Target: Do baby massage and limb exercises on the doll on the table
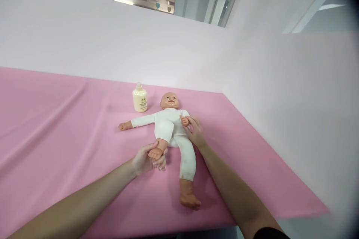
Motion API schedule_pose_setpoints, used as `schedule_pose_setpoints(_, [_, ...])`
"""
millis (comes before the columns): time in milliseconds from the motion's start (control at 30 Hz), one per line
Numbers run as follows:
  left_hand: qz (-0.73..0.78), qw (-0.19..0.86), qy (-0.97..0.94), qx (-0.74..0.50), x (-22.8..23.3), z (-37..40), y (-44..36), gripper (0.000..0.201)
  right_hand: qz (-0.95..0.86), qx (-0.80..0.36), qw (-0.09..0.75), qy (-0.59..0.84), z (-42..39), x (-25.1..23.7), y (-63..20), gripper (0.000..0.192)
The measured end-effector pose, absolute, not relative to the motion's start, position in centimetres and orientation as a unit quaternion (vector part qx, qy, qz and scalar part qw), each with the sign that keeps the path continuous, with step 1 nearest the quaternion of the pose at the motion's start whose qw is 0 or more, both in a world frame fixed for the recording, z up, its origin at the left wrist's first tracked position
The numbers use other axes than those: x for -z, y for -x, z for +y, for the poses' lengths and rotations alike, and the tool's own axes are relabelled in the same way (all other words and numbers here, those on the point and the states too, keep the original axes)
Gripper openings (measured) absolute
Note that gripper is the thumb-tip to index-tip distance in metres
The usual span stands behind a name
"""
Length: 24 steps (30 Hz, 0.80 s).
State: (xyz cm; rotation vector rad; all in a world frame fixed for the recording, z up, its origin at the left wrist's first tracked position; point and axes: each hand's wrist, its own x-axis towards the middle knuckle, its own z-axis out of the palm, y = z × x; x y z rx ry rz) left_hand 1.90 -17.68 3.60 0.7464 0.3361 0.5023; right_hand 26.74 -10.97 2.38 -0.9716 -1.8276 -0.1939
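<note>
From the head camera, a doll (171,127) in a white one-piece suit lies on its back on a desk (56,127) covered by a pink cloth, roughly in the middle of the surface with its head toward the far wall. The left hand (147,158) has its fingers (159,163) curled closed around the doll's bare foot on the bent leg, holding it lifted toward the body. The right hand (195,130) rests against the doll's side, its fingers loosely closed about the doll's small hand at the chest. The doll's other arm stretches out flat to the left, and its other leg lies straight toward the near edge, the bare foot stopping short of that edge. Just beyond the doll's head and outstretched arm stands a cream bottle (139,98) with a pump top; its label carries a small printed mark and lines of writing too small to read. The cloth is bare and wide to the left of the doll, with shallow folds running across it. On the right, the cloth edge runs diagonally along a pale partition (280,101), leaving a narrower strip beside the right forearm. A plain pale wall closes the far side.
</note>
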Motion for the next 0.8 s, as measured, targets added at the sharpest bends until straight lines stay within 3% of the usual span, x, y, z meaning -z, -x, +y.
schedule_pose_setpoints(467, [0.194, 0.886, -0.348, -0.237, -3.77, -17.63, -2.13, 0.041, -0.812, 0.065, 0.427, 0.392, -11.13, -2.36, -26.84, 0.035])
schedule_pose_setpoints(667, [0.135, 0.899, -0.368, -0.196, -3.19, -17.52, -1.83, 0.043, -0.732, -0.002, 0.539, 0.417, -10.86, -2.06, -26.84, 0.038])
schedule_pose_setpoints(800, [0.076, 0.905, -0.388, -0.156, -2.94, -17.61, -1.51, 0.044, -0.614, -0.130, 0.629, 0.459, -10.51, -2.33, -27.36, 0.045])
